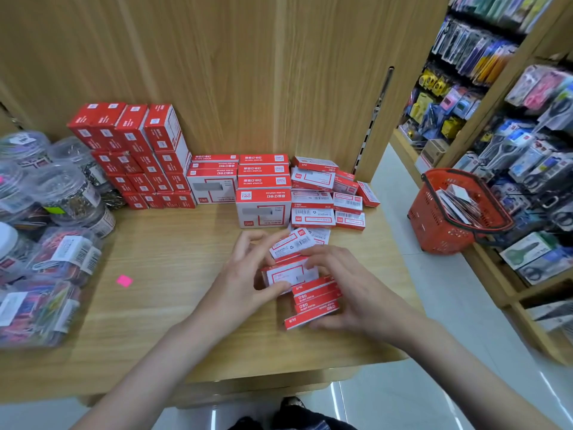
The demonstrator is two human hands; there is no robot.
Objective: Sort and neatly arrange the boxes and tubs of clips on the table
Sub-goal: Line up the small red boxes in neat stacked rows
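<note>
left hand (240, 282): thumb and curled fingers pinch small red-white box (290, 273) at its left end. right hand (347, 282): fingers curled over same box and over stack of flat red boxes (314, 301) beneath, on wooden table (161, 293). loose small boxes (328, 197) heaped just behind hands. larger white-red boxes (263, 189) stacked centre rear. red cartons (136, 153) tiered rear left. clear tubs of clips (55, 218) crowd left edge. pink sticky scrap (124, 280) on tabletop. red basket (459, 209) beyond table, right.
</note>
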